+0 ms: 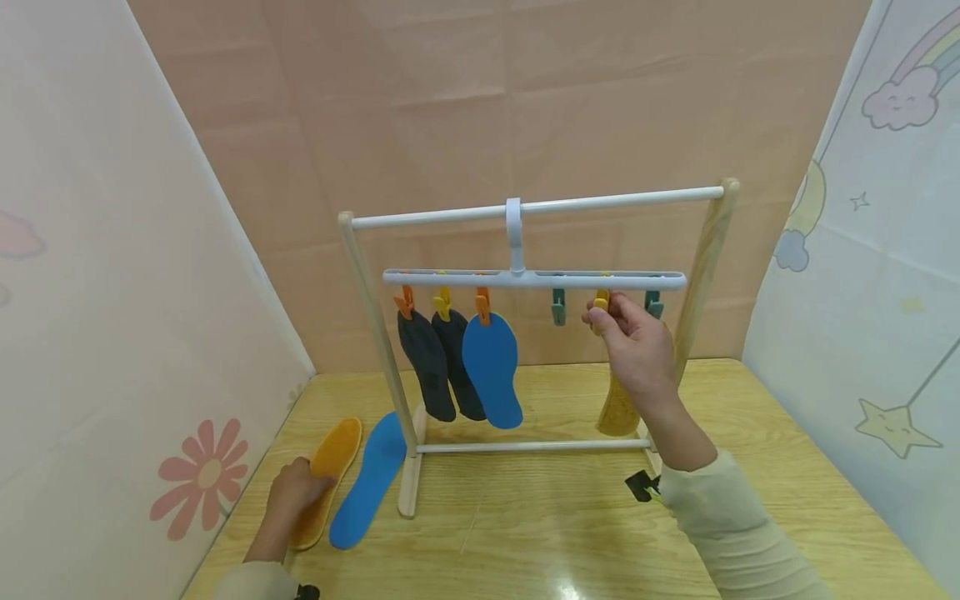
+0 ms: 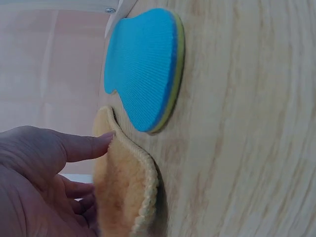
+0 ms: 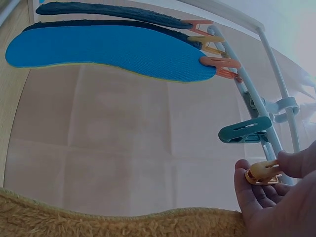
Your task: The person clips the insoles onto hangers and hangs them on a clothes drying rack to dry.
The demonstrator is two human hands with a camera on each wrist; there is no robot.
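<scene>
A white clip hanger (image 1: pixel 450 277) hangs from the rail of a wooden rack (image 1: pixel 615 199). Two dark insoles (image 1: pixel 427 362) and a blue insole (image 1: pixel 492 367) hang from its left clips. My right hand (image 1: pixel 633 342) pinches a yellow clip (image 1: pixel 601 302) on the hanger between thumb and forefinger, seen close in the right wrist view (image 3: pixel 261 174). A fuzzy yellow insole (image 1: pixel 618 412) hangs below that hand. My left hand (image 1: pixel 296 492) holds a second fuzzy yellow insole (image 2: pixel 123 187) on the table, thumb on its top face. A blue insole (image 1: pixel 371 479) lies beside it.
Two teal clips (image 1: pixel 558 307) (image 1: pixel 654 304) hang free either side of the yellow one. The rack's feet and lower bar (image 1: pixel 525 447) stand mid-table (image 1: pixel 525 533). Patterned screens close in on the left, right and back.
</scene>
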